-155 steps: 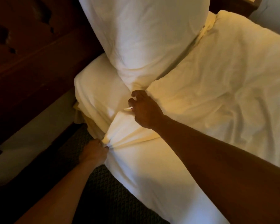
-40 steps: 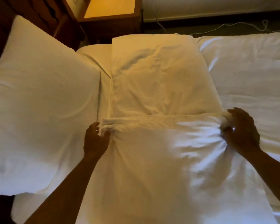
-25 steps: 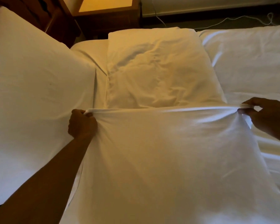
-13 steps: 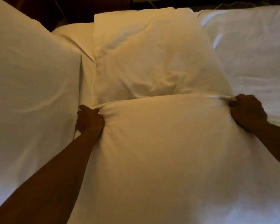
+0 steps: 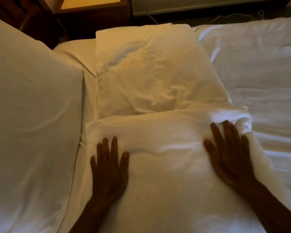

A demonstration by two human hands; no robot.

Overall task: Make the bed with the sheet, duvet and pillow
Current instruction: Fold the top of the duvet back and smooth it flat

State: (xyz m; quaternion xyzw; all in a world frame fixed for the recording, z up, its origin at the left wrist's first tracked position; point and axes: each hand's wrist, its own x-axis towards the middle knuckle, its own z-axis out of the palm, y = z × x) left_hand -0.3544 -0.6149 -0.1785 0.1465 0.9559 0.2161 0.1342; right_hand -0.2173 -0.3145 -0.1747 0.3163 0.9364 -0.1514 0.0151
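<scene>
A white pillow [image 5: 160,158] lies on the bed in front of me, its far edge overlapping a second, creased pillow [image 5: 151,73]. My left hand [image 5: 109,167] lies flat on the near pillow's left part, fingers straight and spread. My right hand [image 5: 228,153] lies flat on its right part, fingertips near the bunched far right corner. A large upright pillow [image 5: 30,123] fills the left side. The white sheet [image 5: 88,91] shows in the gap between pillows. The white duvet [image 5: 265,78] spreads out to the right.
A dark wooden nightstand [image 5: 91,7] with a lit top stands beyond the bed's far edge. A white cable [image 5: 225,15] trails over the dark floor behind the bed. Dark wood headboard [image 5: 12,12] shows at the top left.
Both hands have let go of the near pillow's far corners and now lie flat on its top. The pillow has settled down onto the bed.
</scene>
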